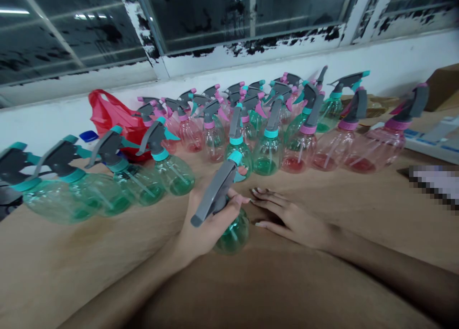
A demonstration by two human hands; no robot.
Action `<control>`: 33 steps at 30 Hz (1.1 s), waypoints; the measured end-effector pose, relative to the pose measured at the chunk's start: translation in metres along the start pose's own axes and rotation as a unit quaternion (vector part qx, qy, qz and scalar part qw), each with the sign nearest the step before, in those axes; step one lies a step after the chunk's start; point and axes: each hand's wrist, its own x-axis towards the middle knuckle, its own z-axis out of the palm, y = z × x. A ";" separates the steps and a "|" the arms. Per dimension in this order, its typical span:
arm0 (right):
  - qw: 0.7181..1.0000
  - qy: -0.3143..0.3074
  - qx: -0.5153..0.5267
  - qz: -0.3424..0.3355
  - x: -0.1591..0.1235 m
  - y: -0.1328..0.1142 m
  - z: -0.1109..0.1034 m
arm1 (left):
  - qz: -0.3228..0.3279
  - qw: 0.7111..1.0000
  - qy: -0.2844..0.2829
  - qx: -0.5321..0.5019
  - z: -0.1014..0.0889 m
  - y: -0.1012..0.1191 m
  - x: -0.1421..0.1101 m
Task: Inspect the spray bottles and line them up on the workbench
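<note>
A green spray bottle (233, 235) with a grey and teal trigger head stands near the front middle of the table. My left hand (211, 224) is wrapped round its neck, just under the head. To the right of it, my right hand (287, 219) lies on the tabletop with fingers stretched out, apart from the bottle and holding nothing. Just beyond my hands stands another green spray bottle (265, 159), and beside it a pink-collared spray bottle (297, 157).
Several green spray bottles (139, 183) line the left, and many pink and green ones crowd the back. A red plastic bag (114, 116) sits behind them on the wooden table (344, 200). At right are a cardboard box (444, 87) and a blurred-out flat object (435, 183).
</note>
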 end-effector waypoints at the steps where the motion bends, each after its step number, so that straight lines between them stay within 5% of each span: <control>1: 1.000 0.001 0.000 -0.001 0.000 0.000 0.000 | 0.002 1.000 0.000 0.001 0.000 0.000 0.000; 12: 1.000 0.001 0.008 -0.004 -0.001 -0.004 -0.002 | 0.013 0.999 0.001 0.030 -0.001 0.002 0.001; 21: 0.994 -0.019 0.104 0.027 -0.003 -0.034 -0.015 | -0.007 0.997 0.044 0.067 0.002 -0.004 -0.004; 33: 0.989 0.107 0.084 0.064 0.045 -0.087 -0.008 | -0.005 0.999 0.043 0.013 -0.009 -0.021 -0.001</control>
